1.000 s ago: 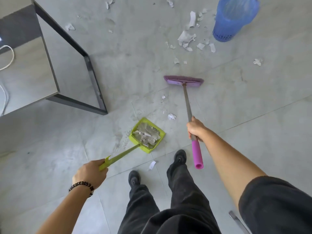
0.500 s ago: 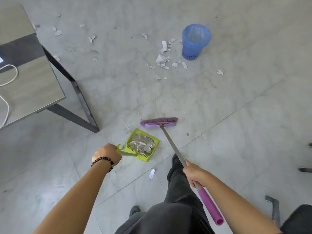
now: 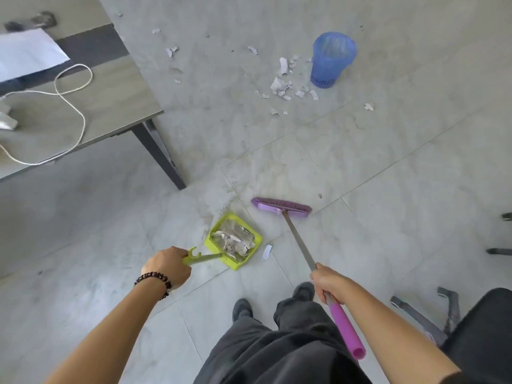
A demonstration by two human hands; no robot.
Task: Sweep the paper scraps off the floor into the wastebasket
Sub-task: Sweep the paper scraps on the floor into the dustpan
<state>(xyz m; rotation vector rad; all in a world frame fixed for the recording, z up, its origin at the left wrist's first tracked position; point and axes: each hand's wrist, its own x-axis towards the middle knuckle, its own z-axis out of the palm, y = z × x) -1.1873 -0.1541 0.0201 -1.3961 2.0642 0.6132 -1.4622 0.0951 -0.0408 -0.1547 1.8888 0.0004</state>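
Grey tiled floor (image 3: 388, 176) carries everything. A wood-topped counter (image 3: 119, 106) stands at its far left edge, with a white sheet (image 3: 27, 55) and a looped cable (image 3: 74, 106) on it.

The purple broom (image 3: 281, 206) rests its head on the floor just beyond the dustpan. The right grip (image 3: 329, 284) is curled round the metal shaft, just above the pink sleeve. The blue wastebasket (image 3: 332, 60) stands upright toward the far right of the floor, well apart from the lime dustpan (image 3: 259, 241). The left grip (image 3: 167, 266) is wrapped round the pan's handle.

Paper scraps (image 3: 279, 85) lie mostly just beside the wastebasket. More fill the pan, and one lone scrap (image 3: 267, 252) lies beside its right edge.

The scraps look feather-light and limp, likely to flutter out. The stiff pan is probably best carried level by its handle and tipped low over the basket's rim. No brand, label or writing can be read.
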